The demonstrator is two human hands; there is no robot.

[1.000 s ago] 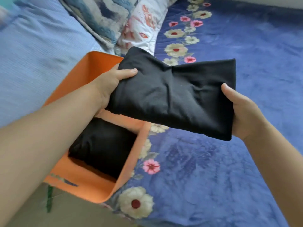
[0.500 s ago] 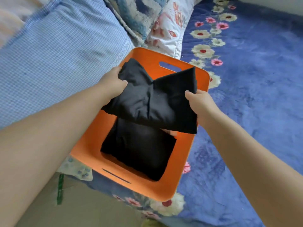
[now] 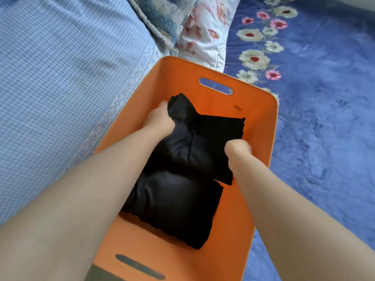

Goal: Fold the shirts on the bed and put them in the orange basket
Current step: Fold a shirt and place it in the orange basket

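Both hands are inside the orange basket [image 3: 261,126], which sits on the blue floral bedspread [image 3: 324,118]. The left hand [image 3: 159,120] grips the far-left edge of a folded black shirt [image 3: 207,142], fingers curled into the fabric. The right hand [image 3: 236,149] grips the shirt's near-right edge, fingers curled under it. This shirt partly overlaps a second folded black shirt [image 3: 174,207] lying on the basket floor. A blue checked pillow [image 3: 60,78] lies beside the basket's left wall.
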